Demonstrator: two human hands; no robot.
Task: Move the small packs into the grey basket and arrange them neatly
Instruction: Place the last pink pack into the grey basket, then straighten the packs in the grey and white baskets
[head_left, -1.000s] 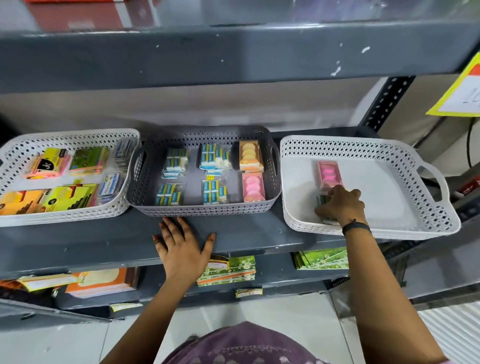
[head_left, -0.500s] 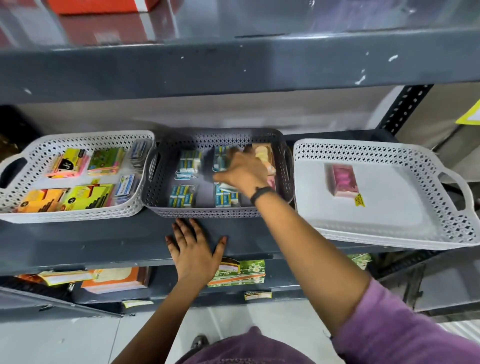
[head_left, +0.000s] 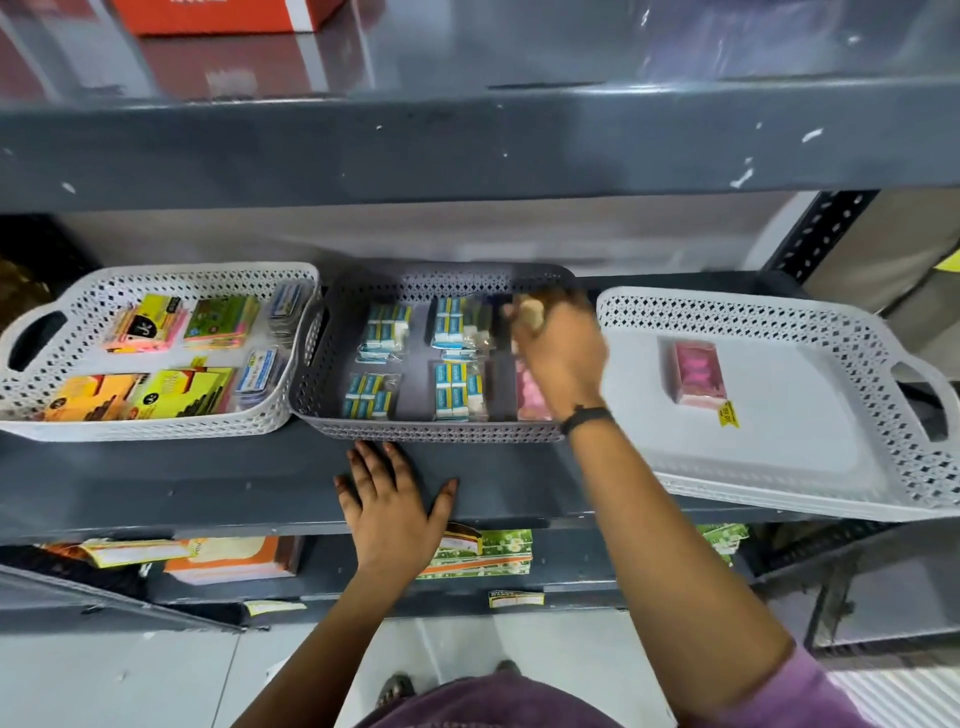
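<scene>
Right hand (head_left: 558, 353) over right side of grey basket (head_left: 441, 431) – blurred, grip state unclear. Left hand (head_left: 389, 499) flat, open, on shelf (head_left: 208, 483). One pink pack (head_left: 697, 373) in right white basket (head_left: 779, 499).

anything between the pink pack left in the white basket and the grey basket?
Only the two basket walls: the pink pack lies alone in the right white basket, beside the grey basket. The right hand hangs over the grey basket's right column, covering the likely spot.
</scene>
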